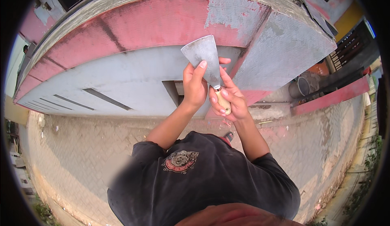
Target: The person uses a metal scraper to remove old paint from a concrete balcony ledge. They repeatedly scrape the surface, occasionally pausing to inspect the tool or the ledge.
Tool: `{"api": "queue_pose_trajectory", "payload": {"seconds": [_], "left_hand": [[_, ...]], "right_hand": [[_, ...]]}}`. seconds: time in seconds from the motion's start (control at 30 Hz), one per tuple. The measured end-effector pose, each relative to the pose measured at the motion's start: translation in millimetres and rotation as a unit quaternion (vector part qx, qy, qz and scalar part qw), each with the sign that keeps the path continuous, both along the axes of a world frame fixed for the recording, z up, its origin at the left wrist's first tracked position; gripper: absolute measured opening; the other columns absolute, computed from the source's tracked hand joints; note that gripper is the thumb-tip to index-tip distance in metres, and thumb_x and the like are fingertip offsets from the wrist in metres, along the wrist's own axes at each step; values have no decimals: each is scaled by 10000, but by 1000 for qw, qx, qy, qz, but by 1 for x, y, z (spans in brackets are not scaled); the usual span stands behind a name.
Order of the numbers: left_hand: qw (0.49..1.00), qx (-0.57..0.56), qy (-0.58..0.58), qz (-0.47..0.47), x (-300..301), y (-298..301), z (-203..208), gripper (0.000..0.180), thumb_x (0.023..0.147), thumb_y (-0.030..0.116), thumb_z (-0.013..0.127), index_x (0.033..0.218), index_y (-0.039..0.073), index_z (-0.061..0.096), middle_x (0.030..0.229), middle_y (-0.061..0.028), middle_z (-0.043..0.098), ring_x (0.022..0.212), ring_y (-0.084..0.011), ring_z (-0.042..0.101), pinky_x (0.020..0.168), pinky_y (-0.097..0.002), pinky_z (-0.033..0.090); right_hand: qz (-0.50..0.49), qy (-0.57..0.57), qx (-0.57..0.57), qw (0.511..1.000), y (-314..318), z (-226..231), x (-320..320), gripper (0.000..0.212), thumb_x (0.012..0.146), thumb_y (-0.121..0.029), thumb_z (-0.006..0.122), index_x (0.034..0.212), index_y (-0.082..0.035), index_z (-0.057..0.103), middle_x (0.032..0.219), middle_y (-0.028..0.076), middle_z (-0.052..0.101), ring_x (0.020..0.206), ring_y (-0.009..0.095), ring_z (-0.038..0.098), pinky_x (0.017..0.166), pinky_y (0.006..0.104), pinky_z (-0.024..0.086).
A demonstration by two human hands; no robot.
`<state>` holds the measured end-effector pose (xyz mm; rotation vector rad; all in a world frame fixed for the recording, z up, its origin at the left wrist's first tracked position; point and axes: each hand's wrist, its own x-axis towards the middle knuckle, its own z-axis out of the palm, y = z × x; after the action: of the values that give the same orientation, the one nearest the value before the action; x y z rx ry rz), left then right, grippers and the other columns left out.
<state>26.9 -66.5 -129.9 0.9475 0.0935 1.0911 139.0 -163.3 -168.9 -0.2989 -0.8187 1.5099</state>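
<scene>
A putty knife with a wide metal blade and a pale wooden handle is held up in front of the wall, blade edge upward. My right hand is closed round its handle, with some fingers stretched up behind the blade. On the blade's left side, my left hand grips it, thumb laid on the flat metal face and the other fingers mostly hidden behind. Beyond the tool is a wall with a pink painted band, where paint has peeled to grey at the upper right.
Below the pink band the wall is grey, with narrow slots and a square opening. A grey pillar face juts out at the right. Farther right stand a metal bucket and a low pink ledge. Paving lies underfoot.
</scene>
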Motion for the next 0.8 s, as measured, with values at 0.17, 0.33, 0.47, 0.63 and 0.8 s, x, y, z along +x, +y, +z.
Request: {"api": "queue_pose_trajectory", "payload": {"seconds": [0.17,0.33,0.47,0.63,0.8], "left_hand": [[996,1,71,60,-8,11,17,292,1082,265,520,1104,-14,601,915,-185,723,758,-248,716,709,-397,613],[994,40,44,88,-14,21,27,206,1089,193,540,1055,-6,578,778,-121,677,579,-164,631,533,-308,545],[993,47,69,86,-20,24,44,179,1088,168,539,1034,0,567,770,-119,670,569,-153,613,525,-308,536],[990,51,102,80,-26,27,60,176,1080,161,542,1019,-2,568,760,-113,664,554,-148,598,516,-312,524],[986,68,136,67,-31,23,68,170,1074,157,543,1008,3,570,752,-104,658,548,-145,588,510,-313,511]], "right_hand": [[65,77,-15,995,19,-11,-16,389,1145,-242,380,1525,-309,431,922,114,561,546,94,437,488,237,408],[103,81,-10,991,31,-6,-24,276,1152,-339,359,1406,-351,467,796,50,457,507,84,381,447,247,341],[105,118,-15,987,32,6,-39,212,1158,-264,332,1311,-296,475,818,50,457,523,82,385,470,243,359],[104,155,-15,982,36,16,-53,172,1158,-285,326,1273,-287,453,810,40,449,523,85,388,469,244,356],[121,179,-14,976,31,22,-61,161,1160,-312,318,1228,-274,458,808,35,451,526,85,395,472,249,360]]}}
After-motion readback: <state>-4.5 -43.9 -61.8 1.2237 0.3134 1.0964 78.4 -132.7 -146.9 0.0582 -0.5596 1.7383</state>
